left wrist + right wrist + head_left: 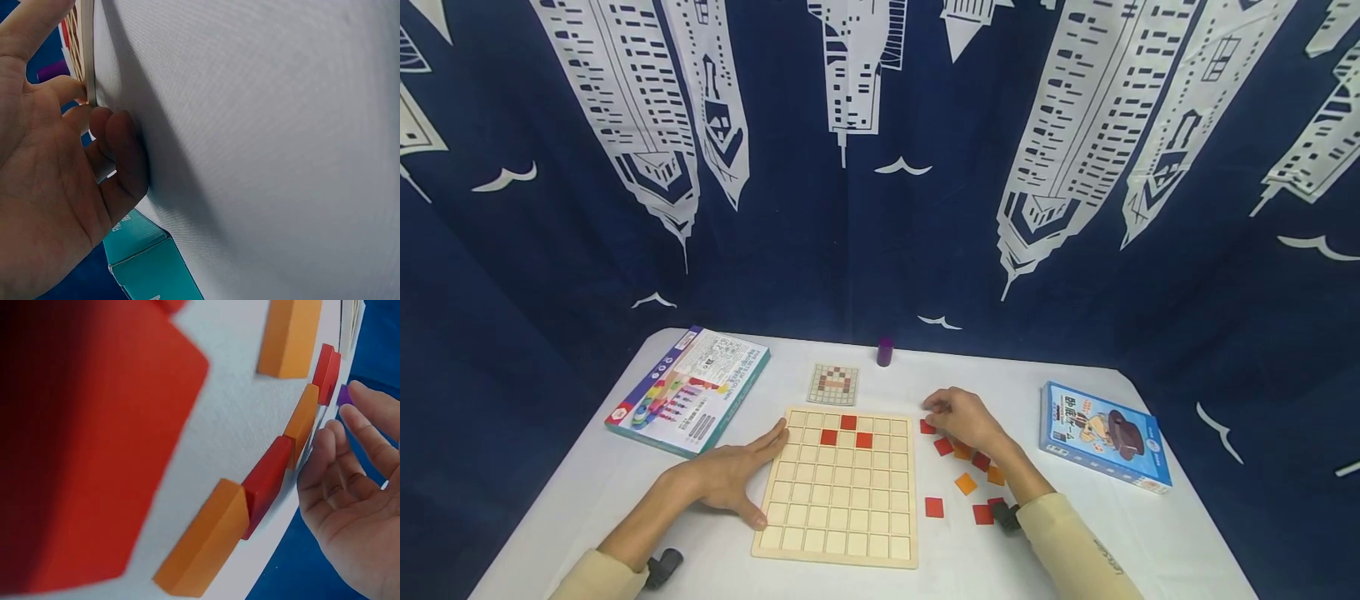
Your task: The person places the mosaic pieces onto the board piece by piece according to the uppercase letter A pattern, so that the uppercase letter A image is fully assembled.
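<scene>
A light wooden grid board [839,493] lies in the middle, with red square tiles in three of its upper cells, one of them a top-row tile [848,422]. My left hand [735,473] rests along the board's left edge, thumb and fingers spread, as the left wrist view also shows. Right of the board, my right hand [964,419] hovers with slightly bent fingers over loose tiles. By its fingertips lies a red tile [927,427]. No tile shows between the fingers in the right wrist view, where a row of red and orange tiles [269,487] lies beside the hand.
A small pattern card [833,385] sits behind the board, near a purple cylinder [885,352]. At the left is a teal-edged box [692,392]; at the right, a blue box [1105,435]. An orange tile [966,483] and several red ones lie near the right forearm.
</scene>
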`<act>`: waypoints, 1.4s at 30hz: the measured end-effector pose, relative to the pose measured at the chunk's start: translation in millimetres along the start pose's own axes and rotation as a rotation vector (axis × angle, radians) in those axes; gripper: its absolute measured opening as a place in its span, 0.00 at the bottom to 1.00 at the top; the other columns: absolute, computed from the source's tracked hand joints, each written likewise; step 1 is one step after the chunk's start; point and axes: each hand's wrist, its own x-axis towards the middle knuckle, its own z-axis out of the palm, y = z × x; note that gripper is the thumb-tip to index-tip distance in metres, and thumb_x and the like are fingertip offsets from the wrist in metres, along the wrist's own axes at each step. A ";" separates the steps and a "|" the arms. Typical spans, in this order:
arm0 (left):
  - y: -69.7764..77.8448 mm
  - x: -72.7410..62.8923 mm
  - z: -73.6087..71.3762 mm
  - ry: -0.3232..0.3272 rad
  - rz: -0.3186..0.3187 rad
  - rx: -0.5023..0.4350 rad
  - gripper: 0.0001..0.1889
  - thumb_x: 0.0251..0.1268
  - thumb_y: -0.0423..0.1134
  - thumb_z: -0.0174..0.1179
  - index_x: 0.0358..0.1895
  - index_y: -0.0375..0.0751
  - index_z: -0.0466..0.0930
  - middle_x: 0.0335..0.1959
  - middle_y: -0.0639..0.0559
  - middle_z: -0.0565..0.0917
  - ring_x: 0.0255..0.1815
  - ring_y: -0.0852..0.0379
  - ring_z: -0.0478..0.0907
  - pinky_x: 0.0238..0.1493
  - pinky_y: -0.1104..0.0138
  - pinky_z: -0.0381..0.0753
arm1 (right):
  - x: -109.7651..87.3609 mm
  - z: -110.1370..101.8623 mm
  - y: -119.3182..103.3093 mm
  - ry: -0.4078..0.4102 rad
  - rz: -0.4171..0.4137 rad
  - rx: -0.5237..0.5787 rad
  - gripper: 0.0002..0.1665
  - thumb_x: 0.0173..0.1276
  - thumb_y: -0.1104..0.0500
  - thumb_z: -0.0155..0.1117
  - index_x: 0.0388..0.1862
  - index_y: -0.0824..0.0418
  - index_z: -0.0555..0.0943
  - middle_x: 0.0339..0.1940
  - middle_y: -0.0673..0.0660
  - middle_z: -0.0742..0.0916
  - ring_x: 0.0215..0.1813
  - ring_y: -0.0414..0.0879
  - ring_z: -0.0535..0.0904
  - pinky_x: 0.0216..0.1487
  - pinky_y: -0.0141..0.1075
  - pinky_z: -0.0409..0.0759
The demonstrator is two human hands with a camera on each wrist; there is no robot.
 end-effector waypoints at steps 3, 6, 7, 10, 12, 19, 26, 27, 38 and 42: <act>0.2 -0.4 -0.1 -0.001 0.000 0.004 0.71 0.30 0.62 0.81 0.82 0.46 0.48 0.84 0.52 0.39 0.78 0.37 0.59 0.72 0.44 0.65 | -0.4 -1.0 1.0 -0.014 0.007 -0.013 0.14 0.64 0.59 0.73 0.50 0.54 0.87 0.40 0.50 0.84 0.38 0.44 0.78 0.43 0.37 0.82; 0.1 -0.5 -0.6 -0.003 0.000 0.005 0.71 0.30 0.62 0.80 0.82 0.46 0.47 0.84 0.52 0.39 0.78 0.37 0.58 0.72 0.44 0.65 | -0.8 -1.8 1.1 -0.026 0.009 -0.027 0.15 0.63 0.59 0.73 0.50 0.54 0.87 0.40 0.50 0.84 0.39 0.45 0.78 0.44 0.37 0.81; 0.0 -0.5 -0.7 -0.003 0.001 0.005 0.71 0.30 0.63 0.80 0.82 0.46 0.47 0.84 0.52 0.39 0.78 0.37 0.58 0.72 0.44 0.65 | -0.8 -2.0 1.0 -0.028 0.012 -0.030 0.15 0.63 0.59 0.74 0.50 0.54 0.87 0.41 0.50 0.84 0.40 0.45 0.78 0.44 0.37 0.81; -0.5 -0.1 -0.8 -0.004 0.003 0.006 0.71 0.30 0.63 0.80 0.82 0.46 0.47 0.84 0.52 0.39 0.78 0.37 0.58 0.72 0.44 0.65 | -0.8 -2.4 0.8 -0.037 0.016 -0.038 0.15 0.63 0.58 0.73 0.50 0.54 0.87 0.41 0.50 0.84 0.41 0.46 0.78 0.48 0.38 0.81; -0.9 0.1 -0.7 -0.005 0.004 0.008 0.71 0.30 0.63 0.80 0.82 0.46 0.47 0.84 0.52 0.39 0.78 0.37 0.59 0.72 0.44 0.65 | -0.7 -2.6 0.4 -0.042 0.008 -0.046 0.15 0.64 0.59 0.73 0.50 0.54 0.87 0.42 0.50 0.84 0.42 0.46 0.78 0.49 0.40 0.81; -1.3 0.1 -0.2 -0.006 -0.003 0.003 0.72 0.30 0.63 0.80 0.82 0.46 0.47 0.84 0.52 0.39 0.78 0.37 0.58 0.72 0.44 0.65 | 0.1 -1.4 -0.5 -0.060 0.016 -0.058 0.16 0.62 0.59 0.74 0.50 0.53 0.87 0.45 0.51 0.85 0.43 0.47 0.77 0.52 0.42 0.81; -2.1 0.0 0.8 -0.003 -0.002 0.003 0.72 0.29 0.63 0.80 0.82 0.46 0.47 0.84 0.53 0.39 0.78 0.38 0.58 0.72 0.43 0.65 | -0.2 2.1 -1.9 -0.056 0.006 -0.107 0.19 0.60 0.59 0.77 0.51 0.53 0.88 0.47 0.51 0.84 0.44 0.46 0.76 0.53 0.42 0.81; -2.2 0.1 0.9 -0.002 -0.002 0.003 0.72 0.29 0.63 0.80 0.82 0.47 0.47 0.84 0.53 0.39 0.78 0.38 0.58 0.72 0.43 0.64 | -0.5 2.4 -1.8 -0.055 0.002 -0.112 0.19 0.60 0.59 0.77 0.51 0.53 0.88 0.46 0.51 0.84 0.45 0.46 0.76 0.54 0.42 0.81; -2.0 0.4 0.1 -0.003 0.006 0.009 0.72 0.30 0.63 0.80 0.82 0.46 0.47 0.84 0.52 0.39 0.78 0.38 0.58 0.73 0.44 0.64 | -2.0 2.3 -2.2 -0.048 0.002 -0.108 0.14 0.59 0.59 0.77 0.44 0.52 0.88 0.44 0.50 0.82 0.43 0.46 0.75 0.53 0.41 0.80; -2.0 0.5 0.6 -0.001 0.006 0.011 0.72 0.30 0.64 0.80 0.82 0.46 0.47 0.84 0.52 0.39 0.78 0.38 0.57 0.73 0.44 0.64 | -2.2 3.2 -1.8 -0.048 0.005 -0.122 0.13 0.59 0.59 0.77 0.43 0.52 0.88 0.45 0.51 0.82 0.43 0.46 0.75 0.52 0.41 0.80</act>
